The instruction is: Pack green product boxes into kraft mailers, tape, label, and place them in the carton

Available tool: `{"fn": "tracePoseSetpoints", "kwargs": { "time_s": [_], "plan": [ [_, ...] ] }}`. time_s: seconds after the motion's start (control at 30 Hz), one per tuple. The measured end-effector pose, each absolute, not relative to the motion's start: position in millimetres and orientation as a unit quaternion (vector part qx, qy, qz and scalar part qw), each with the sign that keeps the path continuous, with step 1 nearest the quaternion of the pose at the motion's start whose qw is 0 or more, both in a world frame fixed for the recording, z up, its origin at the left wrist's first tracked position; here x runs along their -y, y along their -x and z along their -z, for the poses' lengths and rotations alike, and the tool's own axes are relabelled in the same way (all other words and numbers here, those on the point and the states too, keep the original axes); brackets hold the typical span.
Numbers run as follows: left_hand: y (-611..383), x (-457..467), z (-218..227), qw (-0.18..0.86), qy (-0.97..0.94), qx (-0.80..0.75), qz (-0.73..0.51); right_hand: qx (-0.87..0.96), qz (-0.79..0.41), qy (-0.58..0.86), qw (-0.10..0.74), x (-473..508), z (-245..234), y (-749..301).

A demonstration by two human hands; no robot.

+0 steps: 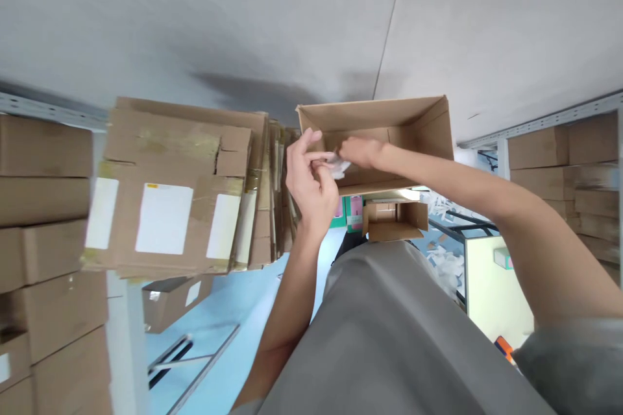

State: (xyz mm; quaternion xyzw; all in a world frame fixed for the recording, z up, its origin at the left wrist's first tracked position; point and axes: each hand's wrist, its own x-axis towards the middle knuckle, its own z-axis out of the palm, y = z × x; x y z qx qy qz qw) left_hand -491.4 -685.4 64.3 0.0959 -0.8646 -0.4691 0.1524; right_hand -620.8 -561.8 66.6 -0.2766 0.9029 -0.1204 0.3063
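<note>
An open cardboard box (418,133) stands against the pale wall, its inside facing up. At its left end, my left hand (311,185) pinches a crumpled white scrap (339,167) that looks like paper or tape, with its forefinger held away. My right hand (361,152) reaches over the box from the right, its curled fingers closed at the scrap's upper edge. The fingertips of both hands are partly hidden and slightly blurred. Left of the box, close to my left hand, flattened cartons (209,162) with white labels stand stacked on edge.
Cardboard boxes fill shelving at left (53,207) and right (540,155). Below the open box are a smaller open box (395,220) and green-and-pink cartons (355,211). White paper scraps (445,266) lie at right, beside a pale tabletop (491,292). A metal frame (195,360) stands lower left.
</note>
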Motion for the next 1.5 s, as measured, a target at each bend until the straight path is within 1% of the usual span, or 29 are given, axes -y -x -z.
{"fn": "tracePoseSetpoints", "kwargs": {
  "time_s": [0.07, 0.1, 0.2, 0.27, 0.33, 0.37, 0.43, 0.5, 0.57, 0.67, 0.77, 0.83, 1.0, 1.13, 1.2, 1.23, 1.3, 1.4, 1.43, 1.5],
  "plan": [
    [494.9, 685.4, -64.2, 0.142, -0.093, 0.874, 0.455, -0.898, 0.105, 0.310, 0.294, 544.1, -95.4, 624.2],
    [496.3, 685.7, -64.2, 0.138, -0.092, 0.875, 0.454, -0.904, 0.097, 0.319, 0.266, 532.9, -112.1, 620.6],
    [492.6, 686.7, -65.6, 0.153, -0.077, 0.871, 0.461, -0.936, 0.088, 0.277, 0.197, 493.4, -158.5, 581.7],
    [479.0, 685.8, -69.1, 0.170, -0.056, 0.873, 0.454, -0.954, 0.112, 0.232, 0.156, 466.2, -175.4, 535.8],
    [456.1, 681.6, -74.2, 0.153, -0.022, 0.883, 0.442, -0.961, 0.147, 0.194, 0.129, 441.6, -174.7, 484.3],
    [442.6, 677.9, -76.3, 0.123, 0.003, 0.889, 0.441, -0.961, 0.165, 0.182, 0.126, 430.6, -167.6, 459.8],
    [415.5, 666.1, -76.4, 0.024, 0.077, 0.891, 0.446, -0.950, 0.206, 0.176, 0.155, 411.9, -141.9, 418.7],
    [393.7, 648.9, -66.0, -0.096, 0.162, 0.871, 0.454, -0.935, 0.219, 0.180, 0.212, 398.6, -105.4, 392.5],
    [380.8, 629.0, -43.8, -0.195, 0.210, 0.845, 0.452, -0.921, 0.188, 0.184, 0.287, 391.5, -66.0, 382.0],
    [376.6, 603.2, -1.6, -0.286, 0.184, 0.849, 0.405, -0.898, 0.124, 0.189, 0.376, 390.5, -18.6, 385.7],
    [378.5, 590.1, 26.0, -0.330, 0.133, 0.881, 0.312, -0.895, 0.081, 0.179, 0.400, 391.0, 1.5, 393.2],
    [378.1, 587.2, 31.3, -0.331, 0.112, 0.895, 0.279, -0.903, 0.068, 0.161, 0.392, 387.7, 1.8, 393.3],
    [375.5, 577.7, 33.1, -0.307, 0.109, 0.904, 0.277, -0.919, 0.092, 0.136, 0.359, 379.3, 4.2, 384.5],
    [376.2, 559.7, 43.5, -0.356, 0.123, 0.896, 0.233, -0.885, 0.101, 0.144, 0.430, 388.0, 26.1, 383.1],
    [373.1, 556.1, 44.9, -0.345, 0.118, 0.901, 0.236, -0.884, 0.105, 0.143, 0.433, 388.0, 31.3, 379.5],
    [370.3, 557.2, 44.1, -0.319, 0.108, 0.908, 0.248, -0.895, 0.116, 0.136, 0.409, 384.5, 31.0, 375.6],
    [362.7, 564.4, 41.9, -0.246, 0.067, 0.928, 0.270, -0.929, 0.148, 0.093, 0.326, 369.9, 27.1, 363.7],
    [350.9, 580.0, 44.8, -0.171, -0.046, 0.953, 0.247, -0.959, 0.179, -0.041, 0.217, 337.9, 25.3, 341.9],
    [347.7, 584.2, 48.4, -0.165, -0.085, 0.956, 0.229, -0.958, 0.187, -0.084, 0.199, 328.1, 28.1, 335.6],
    [342.8, 589.2, 58.1, -0.171, -0.143, 0.954, 0.200, -0.949, 0.210, -0.136, 0.192, 314.0, 38.4, 326.3]
  ]
}}
